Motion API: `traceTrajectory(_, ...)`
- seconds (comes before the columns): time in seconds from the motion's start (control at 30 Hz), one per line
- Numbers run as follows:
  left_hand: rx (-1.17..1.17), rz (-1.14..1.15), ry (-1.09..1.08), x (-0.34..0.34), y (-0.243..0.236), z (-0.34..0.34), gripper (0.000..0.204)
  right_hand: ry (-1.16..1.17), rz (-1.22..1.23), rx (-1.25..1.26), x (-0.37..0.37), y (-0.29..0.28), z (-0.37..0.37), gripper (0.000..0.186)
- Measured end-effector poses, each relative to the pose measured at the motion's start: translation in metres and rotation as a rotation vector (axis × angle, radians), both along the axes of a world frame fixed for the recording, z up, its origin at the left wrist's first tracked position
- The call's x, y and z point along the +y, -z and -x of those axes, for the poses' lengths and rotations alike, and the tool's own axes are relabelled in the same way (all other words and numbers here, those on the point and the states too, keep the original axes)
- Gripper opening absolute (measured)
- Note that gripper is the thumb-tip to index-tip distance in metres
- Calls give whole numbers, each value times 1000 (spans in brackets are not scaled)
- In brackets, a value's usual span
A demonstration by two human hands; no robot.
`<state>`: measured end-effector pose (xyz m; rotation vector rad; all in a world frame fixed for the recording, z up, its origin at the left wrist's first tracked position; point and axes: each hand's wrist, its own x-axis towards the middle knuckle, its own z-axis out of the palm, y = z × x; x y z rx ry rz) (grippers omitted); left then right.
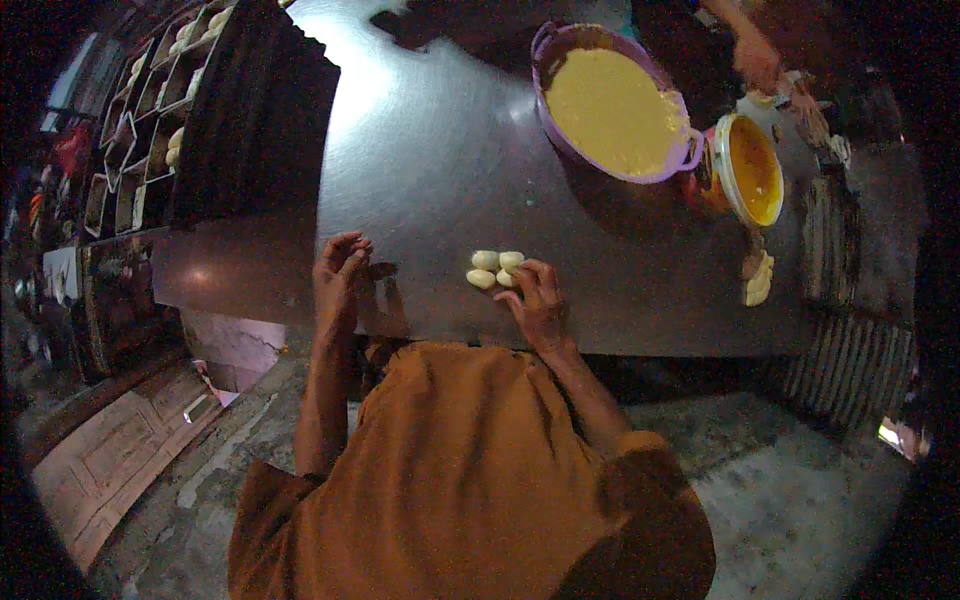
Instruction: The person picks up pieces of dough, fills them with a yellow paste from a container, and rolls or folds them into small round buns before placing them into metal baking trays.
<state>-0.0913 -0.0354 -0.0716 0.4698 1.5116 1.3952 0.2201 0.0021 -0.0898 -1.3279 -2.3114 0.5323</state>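
Several small, pale dough balls [482, 259] sit in a tight cluster on the metal table [430, 170], near its front edge. My right hand [540, 305] reaches in from their right, its thumb and fingers curved around the nearest dough ball [505, 278], which is partly hidden by the fingertips. Off to the left, my left hand [338, 275] hovers by the table's left edge with loosely bent fingers. Nothing shows in it, and a gap of bare tabletop separates it from the dough balls.
A purple basin [694, 150] full of yellowish dough or batter stands at the far right. Beside it is a tilted bucket [722, 165] with orange-yellow contents, and a dough lump [759, 280] lies nearer. Another person's hand [757, 65] shows beyond. A compartmented rack [120, 150] rises at left.
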Motion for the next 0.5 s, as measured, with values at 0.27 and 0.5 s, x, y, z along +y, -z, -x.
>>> traceTrajectory(0.27,314,-68,-123,-27,62,50,17,-222,-188,-245,26,8,36,86)
traceTrajectory(0.5,1002,-60,-215,-64,113,117,22,-213,-385,-279,26,7,40,69)
